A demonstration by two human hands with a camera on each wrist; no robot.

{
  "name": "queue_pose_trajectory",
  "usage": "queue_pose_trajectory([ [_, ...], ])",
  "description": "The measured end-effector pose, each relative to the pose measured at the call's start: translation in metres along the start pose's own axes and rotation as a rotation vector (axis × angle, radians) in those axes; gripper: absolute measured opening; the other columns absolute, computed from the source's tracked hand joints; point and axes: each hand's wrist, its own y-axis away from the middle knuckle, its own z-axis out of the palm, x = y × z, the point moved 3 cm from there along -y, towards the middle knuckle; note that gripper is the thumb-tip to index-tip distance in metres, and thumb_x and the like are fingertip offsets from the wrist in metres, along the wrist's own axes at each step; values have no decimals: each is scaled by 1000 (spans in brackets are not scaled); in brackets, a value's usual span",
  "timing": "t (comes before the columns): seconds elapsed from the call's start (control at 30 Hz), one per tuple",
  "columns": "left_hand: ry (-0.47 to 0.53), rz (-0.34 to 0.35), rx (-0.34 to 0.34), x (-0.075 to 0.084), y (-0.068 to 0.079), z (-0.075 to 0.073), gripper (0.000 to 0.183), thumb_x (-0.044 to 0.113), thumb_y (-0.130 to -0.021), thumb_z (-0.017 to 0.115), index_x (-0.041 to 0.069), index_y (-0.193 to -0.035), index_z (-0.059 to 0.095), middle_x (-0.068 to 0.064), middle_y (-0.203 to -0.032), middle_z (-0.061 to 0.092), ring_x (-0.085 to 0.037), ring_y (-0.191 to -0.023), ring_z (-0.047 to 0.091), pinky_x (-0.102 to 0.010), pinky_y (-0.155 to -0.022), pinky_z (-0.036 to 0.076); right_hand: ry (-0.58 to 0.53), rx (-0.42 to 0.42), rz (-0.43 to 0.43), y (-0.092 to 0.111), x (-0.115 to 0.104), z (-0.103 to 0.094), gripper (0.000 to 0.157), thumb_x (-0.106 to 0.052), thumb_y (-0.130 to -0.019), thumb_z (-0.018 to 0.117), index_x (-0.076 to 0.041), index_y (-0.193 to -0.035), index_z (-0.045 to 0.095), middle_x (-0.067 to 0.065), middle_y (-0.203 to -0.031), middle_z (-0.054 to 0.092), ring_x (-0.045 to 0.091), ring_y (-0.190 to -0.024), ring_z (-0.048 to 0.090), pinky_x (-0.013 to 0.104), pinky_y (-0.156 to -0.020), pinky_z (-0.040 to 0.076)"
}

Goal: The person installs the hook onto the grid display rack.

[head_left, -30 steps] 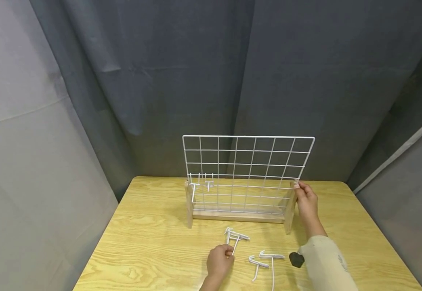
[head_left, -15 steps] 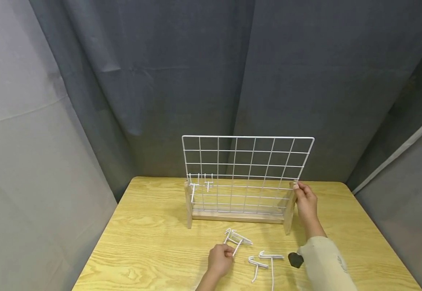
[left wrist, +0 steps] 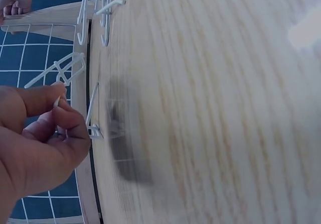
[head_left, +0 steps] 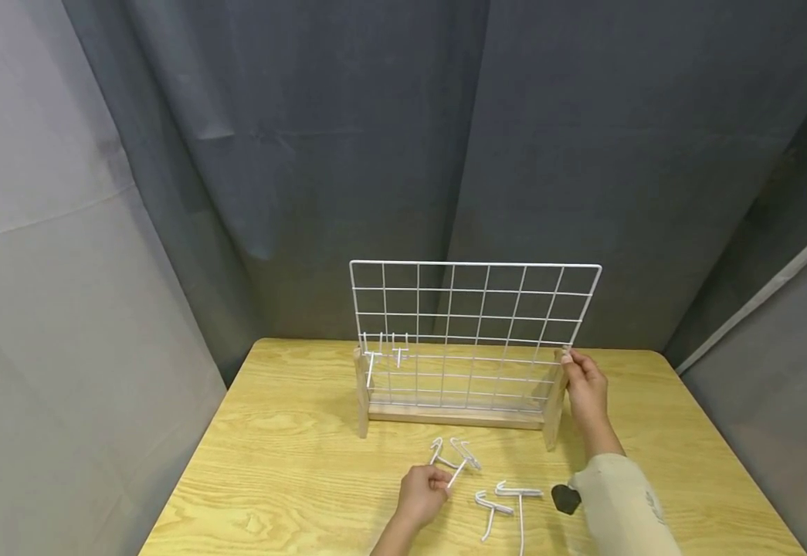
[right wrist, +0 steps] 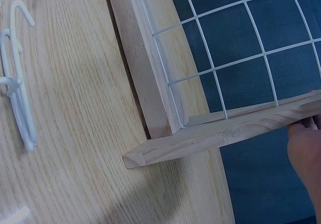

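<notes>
My left hand pinches the stem of a white wire display hook just above the table, in front of the stand. Its thumb and fingertips close on the thin rod in the left wrist view. A second hook lies right beside it, partly hidden by the hand. My right hand grips the right wooden upright of the stand near its top. The upright frames a white wire grid panel. Two hooks hang at the panel's left side, a longer one and a shorter one.
Two more white hooks lie on the table to the right of my left hand, a short one and a long one. A black object shows by the right sleeve. Dark curtains stand behind the table.
The pinched hook has swung and shifted slightly right, apart from the hook beside it. The left hand has barely moved. The right hand stays on the upright.
</notes>
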Motion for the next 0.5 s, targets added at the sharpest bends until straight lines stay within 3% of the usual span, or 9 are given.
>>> queue_pose_trajectory([
  [0.17, 80, -13, -42, 1, 1, -1, 15, -14, -71, 65, -5, -83, 66, 0, -66, 54, -8, -60, 49, -19, -52, 45, -13, -2, -1, 5, -8, 3, 35, -9, -97, 48, 13, -123, 43, -7, -102, 58, 13, -103, 50, 34, -100, 36],
  [0.4, 245, -55, -143, 4, -1, -3, 16, -10, -76, 63, -7, -92, 64, -6, -74, 59, -12, -65, 53, -25, -57, 47, 7, -3, 21, 4, -10, 3, 35, -9, -97, 47, 12, -125, 44, 15, -122, 49, 15, -106, 48, 40, -103, 32],
  [0.5, 295, -95, -187, 3, -1, -3, 18, -6, -80, 63, -6, -98, 63, -8, -78, 61, -11, -64, 53, -25, -56, 45, 19, -2, 22, 6, -9, 1, 36, -10, -97, 48, 11, -126, 44, 3, -113, 55, 11, -103, 50, 41, -102, 33],
])
